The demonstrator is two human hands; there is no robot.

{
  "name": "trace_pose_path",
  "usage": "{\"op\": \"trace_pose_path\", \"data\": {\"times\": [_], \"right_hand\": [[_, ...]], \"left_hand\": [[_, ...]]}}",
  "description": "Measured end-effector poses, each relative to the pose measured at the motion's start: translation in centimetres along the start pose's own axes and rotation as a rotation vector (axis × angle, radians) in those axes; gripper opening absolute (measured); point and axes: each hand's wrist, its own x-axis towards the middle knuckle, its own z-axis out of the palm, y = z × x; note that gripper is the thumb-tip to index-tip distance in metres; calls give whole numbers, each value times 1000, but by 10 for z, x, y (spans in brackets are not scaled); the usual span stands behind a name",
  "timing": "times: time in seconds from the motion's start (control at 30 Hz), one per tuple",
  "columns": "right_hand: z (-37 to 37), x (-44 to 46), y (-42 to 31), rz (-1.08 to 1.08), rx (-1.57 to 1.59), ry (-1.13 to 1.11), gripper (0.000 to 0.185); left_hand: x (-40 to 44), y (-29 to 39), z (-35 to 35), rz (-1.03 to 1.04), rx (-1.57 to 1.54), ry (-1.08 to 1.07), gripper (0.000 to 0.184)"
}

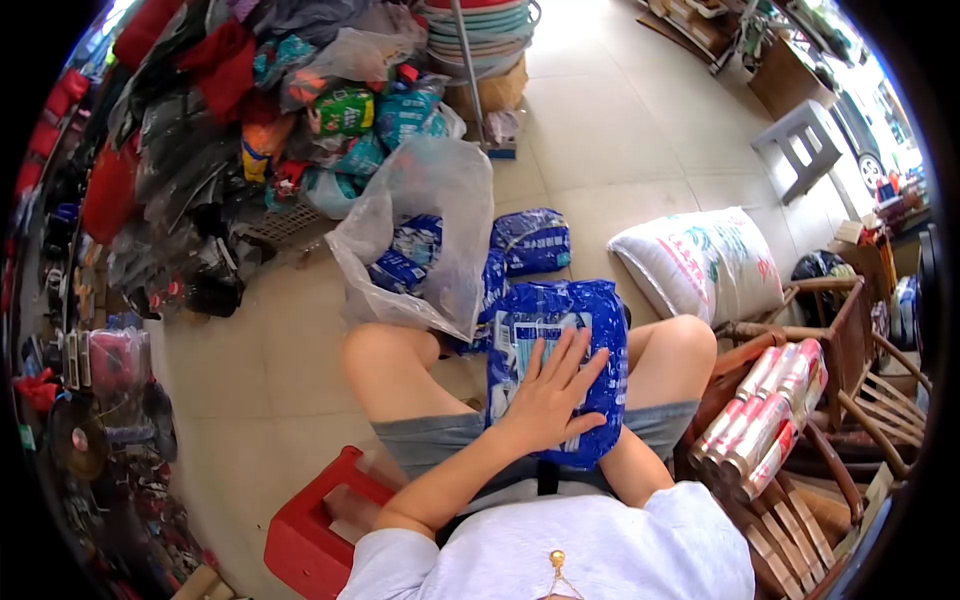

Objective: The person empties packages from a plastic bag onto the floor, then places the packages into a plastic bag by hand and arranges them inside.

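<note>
A large blue printed plastic pack point(512, 350) rests upright against my lap, between my knees. My left hand point(553, 395) lies flat on its front with the fingers spread, gripping nothing. My right forearm point(637, 466) reaches behind the pack, which hides my right hand and its fingers. Just beyond my knees stands an open clear plastic bag point(455, 215) with smaller blue packs point(402, 262) inside. Another blue pack point(531, 241) lies on the floor to the right of that bag.
A white printed sack point(700, 262) lies ahead on the right. Wrapped rolls point(762, 418) rest on wooden chairs point(850, 300) beside me. A red stool point(315, 525) is at my left. Bagged goods point(210, 150) pile up at the far left, near stacked basins point(480, 40). A grey stool point(800, 145) stands farther right.
</note>
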Motion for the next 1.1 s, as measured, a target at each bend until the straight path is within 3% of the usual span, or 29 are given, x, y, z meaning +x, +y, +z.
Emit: {"op": "trace_pose_path", "data": {"times": [0.07, 0.1, 0.17, 0.23, 0.3, 0.33, 0.4, 0.43, 0.5, 0.53, 0.6, 0.7, 0.77, 0.8, 0.83, 0.9, 0.97, 1.03, 1.1], "right_hand": [[-11, 1, 11, 164, 514, -9, 54], [-21, 3, 11, 251, 725, -35, 54], [-27, 7, 14, 285, 817, -49, 54], [-22, 9, 8, 99, 416, -19, 54], [-22, 3, -37, -26, -278, -52, 57], [-27, -2, -61, -106, -335, -134, 59], [-34, -8, -94, -188, -390, -221, 61], [-39, -15, -106, -346, -347, -2, 61], [-40, -31, -96, -500, -300, 204, 60], [-35, -32, -91, -389, -358, 69, 59], [-21, -17, -99, -471, -792, -236, 57], [-21, -16, -98, -389, -669, -257, 55], [-34, -22, -111, -459, -634, 43, 56], [-35, -25, -103, -527, -468, 218, 57], [-26, -23, -95, -534, -469, 225, 57], [-1, -18, -86, -464, -757, -395, 58], [0, -20, -90, -457, -687, -370, 58], [-13, -20, -92, -389, -481, -157, 61], [-14, -24, -80, -524, -579, 170, 63]], "left_hand": [[-9, -11, 1, -189, 10, 225, 77], [-8, -23, 3, -201, 5, 217, 77], [-1, -50, 10, -617, -1367, 561, 72], [-19, -64, 14, -748, -1805, 425, 66], [-24, -77, 24, -669, -2062, 400, 64], [-25, -80, 27, -618, -2142, 400, 64], [-28, -77, 32, -567, -2221, 408, 62], [-30, -74, 34, -554, -2245, 409, 61], [-33, -71, 37, -539, -2263, 406, 60], [-33, -71, 39, -535, -2271, 400, 59], [-34, -69, 41, -535, -2275, 387, 57], [-32, -69, 44, -516, -2281, 372, 55], [-34, -68, 44, -532, -2283, 375, 53], [-34, -69, 43, -532, -2277, 381, 53], [-35, -69, 44, -528, -2274, 380, 52], [-34, -68, 47, -534, -2272, 375, 50], [-32, -70, 50, -527, -2275, 380, 49], [-37, -72, 47, -541, -2264, 388, 47], [-38, -75, 43, -540, -2251, 398, 46]]}}
